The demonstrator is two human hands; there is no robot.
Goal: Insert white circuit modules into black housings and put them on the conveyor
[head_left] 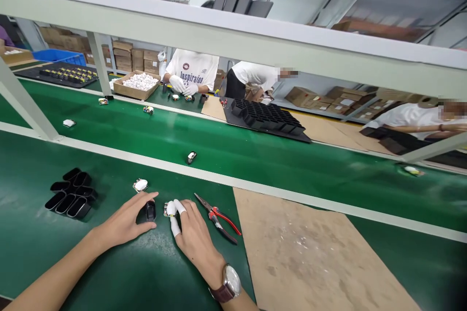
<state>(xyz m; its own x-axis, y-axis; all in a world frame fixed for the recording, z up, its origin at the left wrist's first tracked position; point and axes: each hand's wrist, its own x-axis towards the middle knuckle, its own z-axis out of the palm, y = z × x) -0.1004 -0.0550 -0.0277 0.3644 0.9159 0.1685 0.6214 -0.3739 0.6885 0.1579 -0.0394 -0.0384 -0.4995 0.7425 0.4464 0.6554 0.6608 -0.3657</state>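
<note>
Between the thumb and fingers of my left hand (126, 218) is a small black housing (151, 211), its open side facing me. My right hand (193, 231), with white finger cots on thumb and index finger and a watch on the wrist, pinches a small white part with wires (170, 209) just right of the housing. Another white part (140, 184) lies on the green bench behind my left fingers. Red-handled pliers (219, 218) rest to the right of my right hand. Several empty black housings (71, 194) stand grouped at the left.
A brown cardboard sheet (310, 252) covers the bench at right. Beyond a pale rail (182, 175) runs a green conveyor (255, 165) carrying small parts. Across it are a box of white pieces (136, 83), a tray of black housings (268, 116) and several people. A shelf beam (219, 34) crosses above.
</note>
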